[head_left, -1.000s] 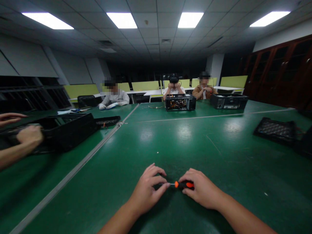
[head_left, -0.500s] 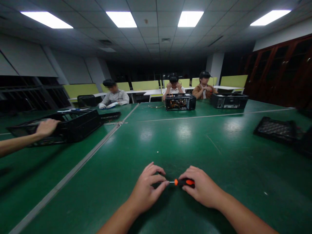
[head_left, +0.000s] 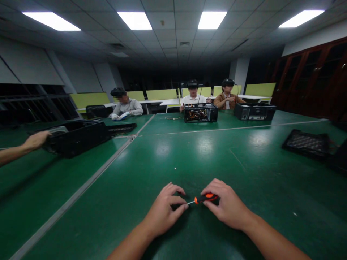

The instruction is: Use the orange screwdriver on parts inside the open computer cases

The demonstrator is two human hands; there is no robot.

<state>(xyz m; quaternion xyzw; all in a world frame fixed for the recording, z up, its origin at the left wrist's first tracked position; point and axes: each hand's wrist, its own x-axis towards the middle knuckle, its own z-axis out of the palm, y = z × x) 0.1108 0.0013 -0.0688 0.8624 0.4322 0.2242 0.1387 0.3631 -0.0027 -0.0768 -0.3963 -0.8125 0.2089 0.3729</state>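
Observation:
A small screwdriver (head_left: 202, 199) with a black and orange handle and a thin metal shaft is held between my two hands, just above or on the green table (head_left: 151, 162). My right hand (head_left: 226, 202) is closed around the handle, the thumb below and the fingers above. At the other end, my left hand (head_left: 166, 204) pinches the shaft's tip between thumb and index finger, its other fingers curved and apart. The tip itself is hidden by those fingertips.
An open computer case (head_left: 200, 113) with visible wiring stands across the table, another case (head_left: 255, 112) beside it. At left, a co-worker's hand (head_left: 38, 140) grips a black case (head_left: 78, 139). A dark panel (head_left: 306, 143) lies at right. Several people sit around the far side.
My right hand has lifted slightly, so the screwdriver's handle end now tilts up. On the left, the co-worker's hand and case have shifted and turned. The person opposite has lowered their hands.

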